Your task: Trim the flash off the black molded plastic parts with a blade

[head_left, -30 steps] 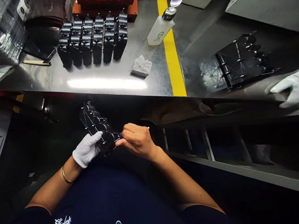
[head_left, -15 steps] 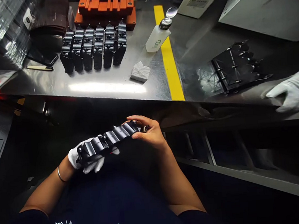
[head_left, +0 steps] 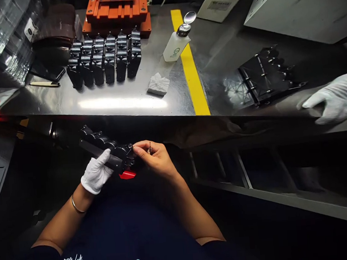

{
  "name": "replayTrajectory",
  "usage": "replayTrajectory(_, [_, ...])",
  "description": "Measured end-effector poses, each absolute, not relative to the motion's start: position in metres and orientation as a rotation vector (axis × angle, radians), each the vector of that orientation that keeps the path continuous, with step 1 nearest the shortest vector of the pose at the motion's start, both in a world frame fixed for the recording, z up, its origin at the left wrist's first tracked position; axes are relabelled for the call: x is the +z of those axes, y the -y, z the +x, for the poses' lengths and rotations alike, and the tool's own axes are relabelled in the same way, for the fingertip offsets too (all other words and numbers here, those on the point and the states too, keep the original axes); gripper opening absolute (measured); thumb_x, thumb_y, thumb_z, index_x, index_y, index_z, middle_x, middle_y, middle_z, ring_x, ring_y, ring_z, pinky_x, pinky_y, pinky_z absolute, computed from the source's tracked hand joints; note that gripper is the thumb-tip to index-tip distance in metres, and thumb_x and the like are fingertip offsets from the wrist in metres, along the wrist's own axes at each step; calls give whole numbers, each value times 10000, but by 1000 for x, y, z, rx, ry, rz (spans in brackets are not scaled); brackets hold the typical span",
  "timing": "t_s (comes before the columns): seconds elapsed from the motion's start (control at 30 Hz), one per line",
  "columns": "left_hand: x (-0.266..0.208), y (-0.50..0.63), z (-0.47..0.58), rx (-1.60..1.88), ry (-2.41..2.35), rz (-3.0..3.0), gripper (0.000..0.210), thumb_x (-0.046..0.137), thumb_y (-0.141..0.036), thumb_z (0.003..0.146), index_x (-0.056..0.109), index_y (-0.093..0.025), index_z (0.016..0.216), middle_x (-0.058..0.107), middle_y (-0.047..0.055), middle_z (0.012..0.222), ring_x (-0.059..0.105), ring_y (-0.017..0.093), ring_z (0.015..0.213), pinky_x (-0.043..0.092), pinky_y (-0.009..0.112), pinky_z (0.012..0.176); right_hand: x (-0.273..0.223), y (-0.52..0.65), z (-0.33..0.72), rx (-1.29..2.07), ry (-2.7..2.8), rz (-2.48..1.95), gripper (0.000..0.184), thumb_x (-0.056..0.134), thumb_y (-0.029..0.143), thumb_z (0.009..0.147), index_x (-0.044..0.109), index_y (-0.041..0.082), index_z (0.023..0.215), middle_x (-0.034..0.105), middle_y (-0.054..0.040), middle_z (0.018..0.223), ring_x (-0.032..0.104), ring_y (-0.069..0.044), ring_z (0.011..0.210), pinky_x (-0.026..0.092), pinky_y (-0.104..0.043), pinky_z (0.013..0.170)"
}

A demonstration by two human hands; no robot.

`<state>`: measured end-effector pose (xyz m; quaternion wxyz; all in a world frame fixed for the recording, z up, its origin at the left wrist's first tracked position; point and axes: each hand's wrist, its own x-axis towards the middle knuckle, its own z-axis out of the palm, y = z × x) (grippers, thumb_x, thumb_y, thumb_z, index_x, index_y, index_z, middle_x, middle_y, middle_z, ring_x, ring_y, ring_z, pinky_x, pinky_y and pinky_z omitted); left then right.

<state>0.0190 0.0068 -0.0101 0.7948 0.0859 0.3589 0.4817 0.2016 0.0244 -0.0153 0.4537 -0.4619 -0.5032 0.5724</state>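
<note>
My left hand [head_left: 96, 174], in a white glove, is closed around a long black moulded part [head_left: 107, 149] with rounded ridges and small ring-shaped lugs. The part slants down to the right, in front of the bench edge. At its right end, my bare right hand [head_left: 153, 155] has thumb and forefinger pinched at a lug. A small slim metallic tool [head_left: 150, 148] sticks up between that hand's fingers; its exact kind is unclear. Just beneath the part's right end shows a red piece [head_left: 127, 174], mostly hidden.
Several similar black parts [head_left: 98, 68] stand in a row on the metal bench [head_left: 113, 95], before an orange fixture [head_left: 117, 10]. A folded white cloth [head_left: 158, 84], a pump bottle [head_left: 175, 45] and yellow tape [head_left: 194, 80] lie rightward. A co-worker's gloved hand [head_left: 336, 97] is near another black part [head_left: 267, 74].
The black part has turned in my left hand, now slanting down to the right with its ringed side showing. My right hand has shifted left and pinches at its end.
</note>
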Motion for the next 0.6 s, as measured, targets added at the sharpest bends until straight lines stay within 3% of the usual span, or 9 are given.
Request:
replayTrajectory(0.17, [-18,-7,24,934,-661,73,185,608,-277,871,724,-177,974,738,38,1056,622,181,1147,480,260,1013,-17,-25,199,1330,1280,-1166,317,634,479,819,644,167,761,621,0,613,560,-114,555,458,-241,533])
replayTrajectory(0.3, [-21,-10,18,987,-757,24,178,566,-222,887,716,-179,972,744,34,1017,641,159,1107,492,247,986,-20,-24,198,801,1532,-1272,264,564,409,887,612,190,747,601,-4,634,526,-116,554,429,-250,542])
replayTrajectory(0.43, [-18,-9,2,1002,-868,186,200,689,-152,754,715,-159,953,750,37,897,710,173,865,555,275,850,-14,-33,211,534,1862,-1298,246,488,386,938,606,190,846,622,-34,732,552,-134,624,410,-252,569])
replayTrajectory(0.53, [-11,-6,-4,918,-839,356,355,809,-199,615,723,-148,956,749,57,861,713,217,791,570,315,778,0,-35,218,715,2121,-940,339,340,345,1001,597,179,857,605,-27,704,540,-116,617,405,-237,586])
replayTrajectory(0.6, [-6,-6,-3,861,-799,420,418,848,-228,554,730,-151,948,750,73,879,711,261,836,565,358,801,9,-33,217,784,2230,-683,419,356,464,985,583,173,789,553,-8,631,491,-107,568,367,-236,546])
